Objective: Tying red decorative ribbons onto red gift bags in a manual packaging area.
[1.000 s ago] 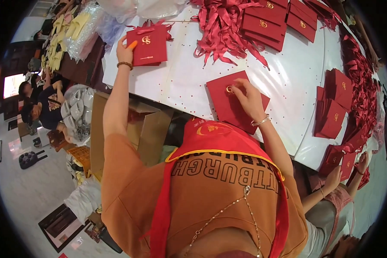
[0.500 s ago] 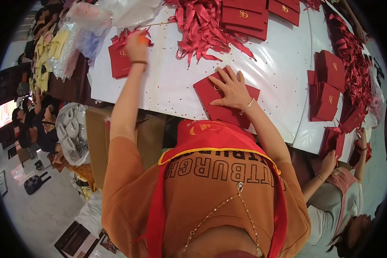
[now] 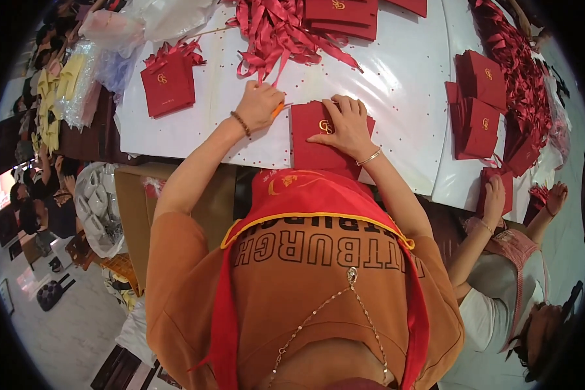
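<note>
At counter point(image 3: 396, 84) front edge: right hand point(image 3: 344, 127) flat, fingers spread, pinning red paper bag point(image 3: 318, 140); left hand point(image 3: 259, 104) clenched on orange tool point(image 3: 278, 108) beside it. Keep bag flat, pressure steady.

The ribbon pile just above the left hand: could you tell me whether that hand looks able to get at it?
Probably yes: the left hand sits just below the ribbon pile, with only bare white table between.
</note>
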Available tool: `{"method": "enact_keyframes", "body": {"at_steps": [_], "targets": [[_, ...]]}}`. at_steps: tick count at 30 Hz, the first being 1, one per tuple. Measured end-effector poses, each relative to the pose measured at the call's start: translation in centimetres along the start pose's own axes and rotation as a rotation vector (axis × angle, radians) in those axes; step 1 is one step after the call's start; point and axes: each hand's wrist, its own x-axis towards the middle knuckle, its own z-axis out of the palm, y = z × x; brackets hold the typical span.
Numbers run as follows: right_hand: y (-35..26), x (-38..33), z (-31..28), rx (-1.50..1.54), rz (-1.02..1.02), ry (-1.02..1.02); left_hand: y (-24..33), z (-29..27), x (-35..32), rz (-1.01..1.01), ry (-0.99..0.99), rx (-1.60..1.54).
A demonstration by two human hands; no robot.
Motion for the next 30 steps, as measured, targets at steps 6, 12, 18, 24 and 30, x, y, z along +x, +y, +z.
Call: {"method": "enact_keyframes", "body": {"at_steps": [6,12,18,24,30], "targets": [[-0.8,1.0,-2.4,-0.114,-0.081,-0.029,4.9,-2.6,-3.8,-0.195,-0.245,-0.358],[-1.0,1.9,-2.4,-0.158,-0.148,-0.036,6.7,-1.7,-2.9,-0.723,0.047,-1.489],[-0.3,3.3,-3.2,0.246,0.189,-0.416,7.2,-0.5,-1.1,-0.752,-0.026,-1.528],[0.7,3.4,-3.1,0.497,0.364,-0.564,8.1,-0.2,-0.1,-0.798,0.089,-1.206],[1.3,2.9,-2.6,0.489,0.382,-0.548,8.1,-0.2,0.5,-0.669,0.113,-0.815]]}}
